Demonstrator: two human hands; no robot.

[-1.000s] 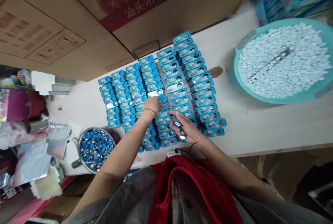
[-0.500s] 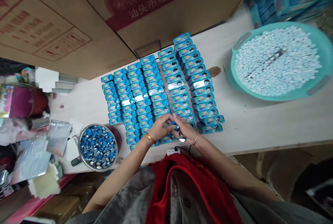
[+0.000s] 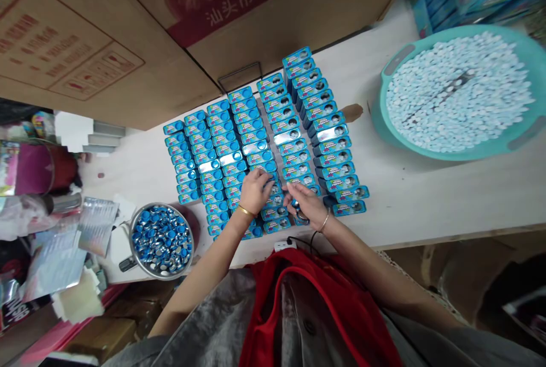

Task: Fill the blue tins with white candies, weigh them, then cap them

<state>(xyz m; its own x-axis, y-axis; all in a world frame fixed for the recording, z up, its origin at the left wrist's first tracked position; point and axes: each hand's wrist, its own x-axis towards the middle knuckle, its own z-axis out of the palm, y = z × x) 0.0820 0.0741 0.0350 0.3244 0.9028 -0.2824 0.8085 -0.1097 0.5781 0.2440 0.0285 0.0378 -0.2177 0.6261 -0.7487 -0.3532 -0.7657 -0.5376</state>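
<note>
Rows of small blue tins [image 3: 248, 126] stand on the white table. Those in the left rows have round blue caps on top; the right rows show round openings with pale content. My left hand [image 3: 256, 189] is over the middle rows, fingers bent down at a tin top; what its fingertips hold, if anything, is too small to make out. My right hand [image 3: 306, 205], just right of it, is curled around several small round caps [image 3: 301, 216], partly hidden by the fingers.
A metal pot [image 3: 162, 240] of blue and silver caps stands at left. At right is a turquoise basin [image 3: 460, 151] of white pieces with a dark scoop. Large cartons [image 3: 179, 82] line the back; a white power socket [image 3: 285, 246] lies at the front edge.
My hands have parted. The left one has moved up and left onto the tins, while the right one stays near its place with its caps.
</note>
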